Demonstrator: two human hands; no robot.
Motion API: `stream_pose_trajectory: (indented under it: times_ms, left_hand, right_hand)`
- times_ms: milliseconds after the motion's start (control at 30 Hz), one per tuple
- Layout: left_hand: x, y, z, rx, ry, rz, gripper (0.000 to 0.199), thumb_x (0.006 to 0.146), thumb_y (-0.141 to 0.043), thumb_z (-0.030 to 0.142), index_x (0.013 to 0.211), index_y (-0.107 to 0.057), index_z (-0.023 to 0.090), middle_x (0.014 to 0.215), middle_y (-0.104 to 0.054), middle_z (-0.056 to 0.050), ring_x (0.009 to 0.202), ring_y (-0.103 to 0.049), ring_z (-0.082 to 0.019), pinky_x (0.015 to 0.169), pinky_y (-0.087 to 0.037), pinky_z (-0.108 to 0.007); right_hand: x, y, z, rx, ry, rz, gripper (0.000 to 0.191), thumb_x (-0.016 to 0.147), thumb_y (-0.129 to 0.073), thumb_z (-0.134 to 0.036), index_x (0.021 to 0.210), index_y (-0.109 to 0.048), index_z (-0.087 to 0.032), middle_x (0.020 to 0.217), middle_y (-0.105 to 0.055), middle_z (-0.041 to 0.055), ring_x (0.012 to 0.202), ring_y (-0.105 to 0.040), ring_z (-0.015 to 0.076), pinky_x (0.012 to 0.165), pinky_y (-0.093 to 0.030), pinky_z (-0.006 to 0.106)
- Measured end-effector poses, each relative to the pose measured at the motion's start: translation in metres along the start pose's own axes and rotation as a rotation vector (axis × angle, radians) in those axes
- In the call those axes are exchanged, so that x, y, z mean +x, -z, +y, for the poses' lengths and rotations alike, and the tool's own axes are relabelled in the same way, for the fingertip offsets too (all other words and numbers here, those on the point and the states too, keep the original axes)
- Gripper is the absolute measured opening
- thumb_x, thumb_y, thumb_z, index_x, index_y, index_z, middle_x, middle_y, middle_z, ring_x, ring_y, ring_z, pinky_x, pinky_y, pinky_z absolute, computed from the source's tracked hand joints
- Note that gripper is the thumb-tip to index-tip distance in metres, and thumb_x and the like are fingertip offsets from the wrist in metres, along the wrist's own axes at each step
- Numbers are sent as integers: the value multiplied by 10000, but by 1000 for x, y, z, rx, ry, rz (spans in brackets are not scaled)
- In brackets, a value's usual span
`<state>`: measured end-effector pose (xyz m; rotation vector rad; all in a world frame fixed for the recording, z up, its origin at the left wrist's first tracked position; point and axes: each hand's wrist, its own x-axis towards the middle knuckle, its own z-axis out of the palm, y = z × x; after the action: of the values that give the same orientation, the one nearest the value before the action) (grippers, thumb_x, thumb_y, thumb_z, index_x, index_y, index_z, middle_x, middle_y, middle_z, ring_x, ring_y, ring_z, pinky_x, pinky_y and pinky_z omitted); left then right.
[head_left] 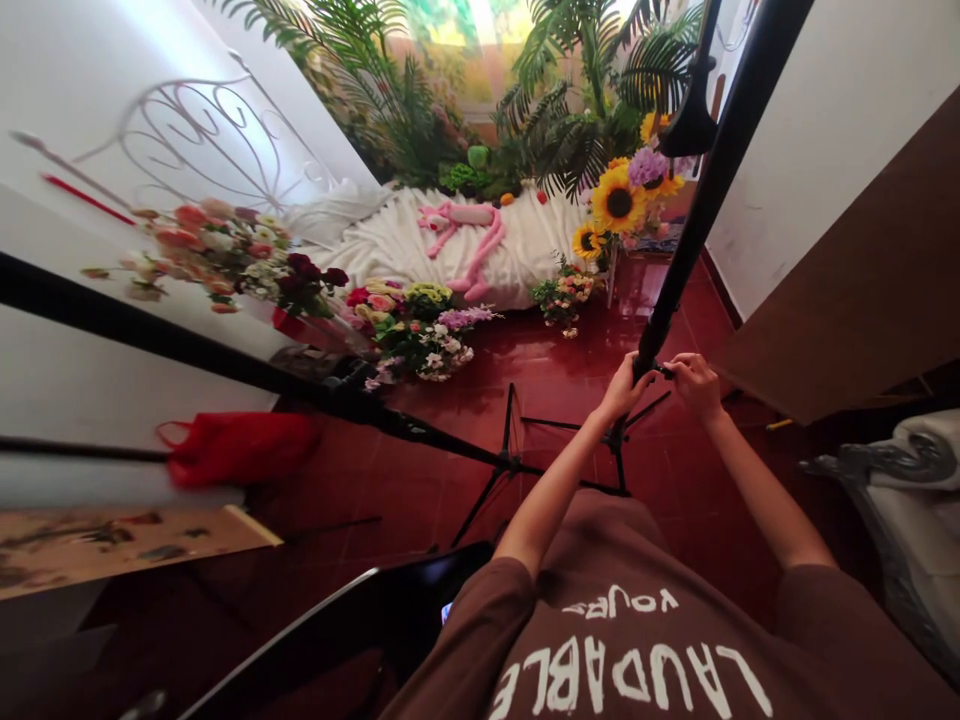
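Observation:
A black light stand [682,240] rises from the floor on the right and runs out past the top of the picture. My left hand [624,388] is wrapped round its pole, low down near the legs. Just right of the pole, my right hand [696,382] pinches a small black locking knob [663,370] on the stand's collar. The fingers of both hands are closed. Below them the stand's spread legs [616,450] are partly hidden by my left forearm.
Another black stand [390,415] slants across the left, its legs on the red tiled floor [457,420]. Artificial flowers [424,335], sunflowers [619,198] and a pink plush toy [469,215] surround the white draped cloth [375,235]. A red bag [240,448] hangs left; a carved chair [900,470] stands right.

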<state>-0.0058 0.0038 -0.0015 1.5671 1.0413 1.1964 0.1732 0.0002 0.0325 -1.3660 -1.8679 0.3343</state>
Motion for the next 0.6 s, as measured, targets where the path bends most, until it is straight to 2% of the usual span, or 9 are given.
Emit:
stream_pose_trajectory:
  times_ms: [100,167,267,367,500,600]
  left_hand:
    - [0,-2,-2,0,-1,10,472,865,-576,418,1248,-432,183,951,-632,-63,768,-614,-137,783,-475,-296]
    - [0,-2,-2,11,-6,14,467,865,-578,412,1246,-431,186,938,-635,-61,768,-614,-136,780,-475,-292]
    - [-1,-1,2,22,1,15,466,868,-575,415,1245,-426,184,924,-635,-57,760,-614,-135,768,-476,-287]
    - [-2,0,6,39,-6,18,435,898,-522,424,1245,-431,179,957,-635,-66,781,-621,-138,774,-479,-292]
    - [2,3,13,134,-125,123,338,922,-471,404,1181,-497,187,1058,-624,-104,928,-619,-173,862,-472,-330]
    - [11,4,22,181,-200,161,277,913,-491,388,1109,-535,197,1023,-636,-92,976,-619,-189,927,-455,-363]
  right_hand:
    - [-1,0,-8,-82,26,196,169,861,-487,-247,754,-618,-240,983,-617,97,913,-559,224,791,-464,377]
    - [4,3,-20,-43,34,278,119,858,-494,-250,851,-610,-225,993,-603,93,913,-562,217,806,-481,384]
    - [12,4,-39,72,22,233,218,841,-582,-337,1018,-575,-210,1010,-606,82,880,-576,201,811,-504,382]
    - [13,-3,-49,188,-61,203,272,855,-587,-411,1037,-561,-211,1016,-617,78,879,-599,190,791,-522,365]
    - [0,-11,-45,252,-116,222,247,878,-562,-417,1005,-575,-205,1002,-637,80,898,-625,193,799,-533,370]
    - [-14,-8,-39,263,-96,193,277,862,-591,-397,1061,-582,-204,1077,-644,96,991,-624,213,865,-524,400]
